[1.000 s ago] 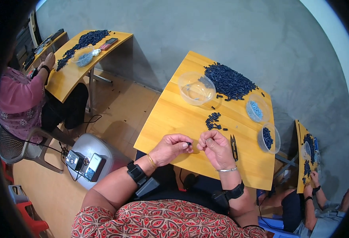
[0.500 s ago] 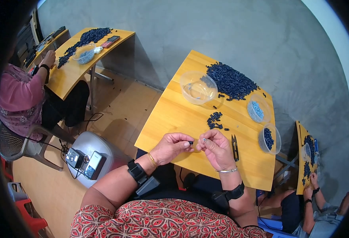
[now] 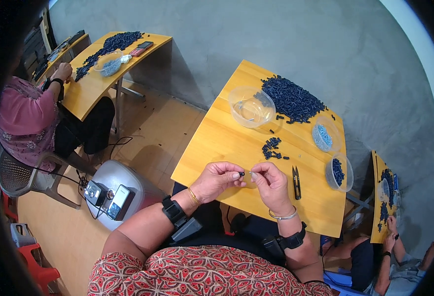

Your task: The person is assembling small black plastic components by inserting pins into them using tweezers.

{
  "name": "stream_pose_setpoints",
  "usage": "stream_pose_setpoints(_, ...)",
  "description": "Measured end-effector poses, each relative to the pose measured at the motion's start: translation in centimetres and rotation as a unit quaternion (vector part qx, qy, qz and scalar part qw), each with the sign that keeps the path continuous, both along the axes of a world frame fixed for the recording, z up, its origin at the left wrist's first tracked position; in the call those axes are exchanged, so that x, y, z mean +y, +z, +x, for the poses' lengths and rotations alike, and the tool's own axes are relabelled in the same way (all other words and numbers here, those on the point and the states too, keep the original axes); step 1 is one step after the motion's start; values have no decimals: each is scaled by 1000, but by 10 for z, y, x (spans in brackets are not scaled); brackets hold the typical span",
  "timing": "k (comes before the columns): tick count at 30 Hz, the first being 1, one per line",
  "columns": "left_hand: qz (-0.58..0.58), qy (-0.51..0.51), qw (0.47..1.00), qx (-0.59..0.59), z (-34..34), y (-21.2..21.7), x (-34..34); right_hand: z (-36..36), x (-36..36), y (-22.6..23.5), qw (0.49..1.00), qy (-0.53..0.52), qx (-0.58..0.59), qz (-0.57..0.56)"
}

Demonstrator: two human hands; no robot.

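Note:
Over the near edge of the wooden table, my left hand [image 3: 216, 182] pinches a small dark cylindrical piece [image 3: 241, 174] between thumb and fingers. Close to its right, my right hand [image 3: 273, 190] has thumb and forefinger pressed together near the end of that piece; whatever tiny pale thing sits between them is too small to name. Beyond my hands lies a loose cluster of similar dark pieces [image 3: 271, 147]. A pair of black thread snips [image 3: 296, 182] rests beside my right hand.
A large pile of dark pieces [image 3: 293, 101] covers the table's far part, beside a clear bowl [image 3: 236, 117]. Tubs hold light blue bits [image 3: 322, 137] and dark pieces [image 3: 338, 171]. People work at tables on both sides; a grey bin [image 3: 143, 180] with devices on top stands left.
My right hand's fingers have closed into a tighter pinch and turned toward the dark piece. My left hand keeps hold of it. The whole view has shifted slightly.

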State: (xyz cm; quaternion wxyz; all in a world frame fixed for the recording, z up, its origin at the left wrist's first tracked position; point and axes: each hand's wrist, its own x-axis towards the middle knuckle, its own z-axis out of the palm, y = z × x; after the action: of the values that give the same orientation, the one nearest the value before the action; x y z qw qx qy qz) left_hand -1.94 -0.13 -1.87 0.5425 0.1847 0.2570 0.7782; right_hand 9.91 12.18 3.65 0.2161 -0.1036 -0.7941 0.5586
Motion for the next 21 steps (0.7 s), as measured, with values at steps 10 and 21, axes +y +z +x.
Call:
stream_pose_setpoints(10,-19,15,1000,20,2,1,1,-6,-8,6,990,-24,45,130)
stream_pose_setpoints(21,-49,57,991,108,7,-3,2,-7,-11,17,982,15,20,186)
